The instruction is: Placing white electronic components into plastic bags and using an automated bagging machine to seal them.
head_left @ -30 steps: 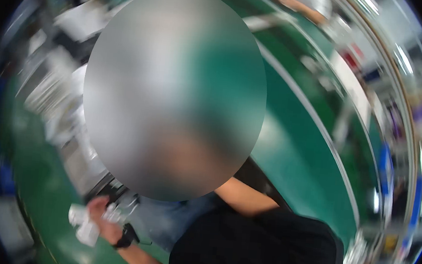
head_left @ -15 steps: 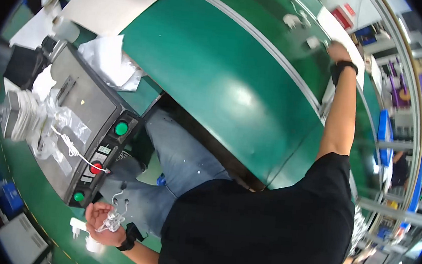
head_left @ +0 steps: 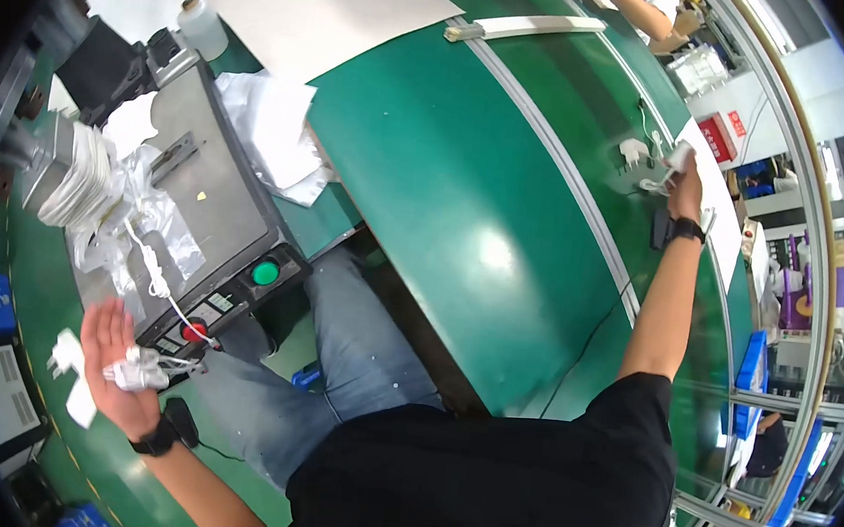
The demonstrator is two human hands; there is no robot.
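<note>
My left hand (head_left: pixel 116 372), palm up with its fingers stretched, holds a bundled white cable (head_left: pixel 139 369) across the palm. The cable's loose strands reach toward my knee. White plug adapters (head_left: pixel 66 353) show beside the hand's outer edge; whether the hand touches them I cannot tell. Reaching far right over the green conveyor belt, my right hand (head_left: pixel 687 191) has its fingers closed round a white charger (head_left: pixel 681 156). A white cable (head_left: pixel 653 186) trails beside it. Another white plug adapter (head_left: pixel 634 152) lies on the belt just left of that hand.
A grey machine (head_left: pixel 219 171) with green and red buttons stands at left, bearing clear plastic bags, a white cord and a stack of white pieces (head_left: pixel 83 179). White bags (head_left: pixel 268 130), a bottle (head_left: pixel 202 28) and a pale sheet (head_left: pixel 334 5) lie beyond. Another person's arm (head_left: pixel 640 7) shows at far right.
My left hand has moved left and up, its fingers straightening under the cable. My right hand, blurred before, now grips the charger above the belt. The view has shifted, and another person's arm has appeared.
</note>
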